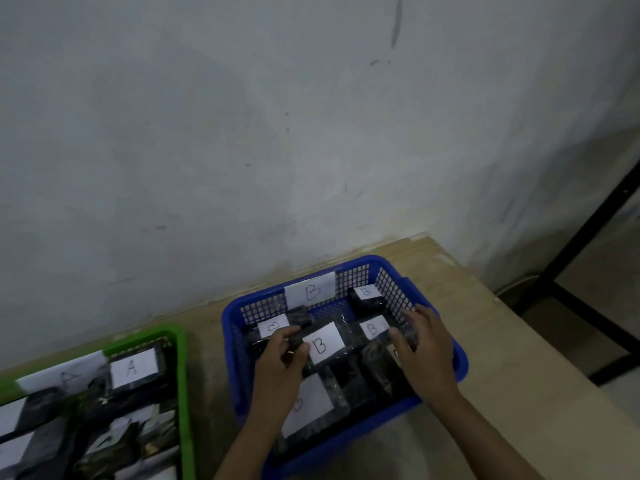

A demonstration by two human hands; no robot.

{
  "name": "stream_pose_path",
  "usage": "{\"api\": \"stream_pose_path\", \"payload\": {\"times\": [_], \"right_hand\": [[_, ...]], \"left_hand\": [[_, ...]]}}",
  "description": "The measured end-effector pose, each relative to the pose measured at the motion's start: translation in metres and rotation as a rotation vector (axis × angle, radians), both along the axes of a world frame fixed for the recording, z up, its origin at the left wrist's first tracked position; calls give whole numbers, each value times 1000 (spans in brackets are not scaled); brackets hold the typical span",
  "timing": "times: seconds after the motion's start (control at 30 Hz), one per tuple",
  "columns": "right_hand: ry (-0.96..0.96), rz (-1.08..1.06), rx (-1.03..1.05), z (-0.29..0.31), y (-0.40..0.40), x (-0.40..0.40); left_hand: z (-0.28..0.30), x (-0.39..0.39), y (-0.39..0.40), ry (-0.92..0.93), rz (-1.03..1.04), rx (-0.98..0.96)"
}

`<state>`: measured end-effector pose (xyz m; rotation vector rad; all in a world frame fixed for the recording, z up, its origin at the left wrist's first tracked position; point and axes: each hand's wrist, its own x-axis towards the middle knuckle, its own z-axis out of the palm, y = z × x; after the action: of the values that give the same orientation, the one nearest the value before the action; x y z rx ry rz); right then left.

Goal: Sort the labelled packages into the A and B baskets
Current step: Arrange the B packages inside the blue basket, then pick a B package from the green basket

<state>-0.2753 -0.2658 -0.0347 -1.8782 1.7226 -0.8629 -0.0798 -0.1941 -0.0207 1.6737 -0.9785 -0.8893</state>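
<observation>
Package (325, 344) lies between both hands inside blue basket (460, 362).

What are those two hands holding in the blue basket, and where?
Left hand grips the left end of a black package labelled B. Right hand rests on another B package; any grip is unclear.

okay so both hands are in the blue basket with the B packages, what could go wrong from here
1. The blue basket already looks crowded, so the package the left hand grips may end up covering other labels, which would make checking harder.
2. The right hand is close against the mesh wall; pushing there could possibly slide the basket toward the table edge.
3. The green basket sits nearby, so a mix-up is possible.
</observation>
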Motion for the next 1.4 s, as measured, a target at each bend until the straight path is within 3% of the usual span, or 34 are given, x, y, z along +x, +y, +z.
{"api": "stream_pose_path", "payload": {"times": [0.17, 0.53, 0.7, 1.0, 1.23, 1.4], "right_hand": [[296, -54, -16, -15, -31, -34], [106, -20, 60, -22, -35, -40], [137, 11, 27, -22, -35, -39], [188, 18, 24, -25, -36, -38], [313, 27, 12, -13, -28, -33], [281, 135, -28, -7, -4, 1]], "left_hand": [[-13, -30, -49, -87, -66, 98], [-53, -63, -115, -337, -205, 224], [-58, -66, -117, -515, -172, 246], [-47, -63, -103, -686, -253, 189], [-23, -19, -46, -617, -82, 25], [-13, 16, 7, -612, 44, 3]]}}
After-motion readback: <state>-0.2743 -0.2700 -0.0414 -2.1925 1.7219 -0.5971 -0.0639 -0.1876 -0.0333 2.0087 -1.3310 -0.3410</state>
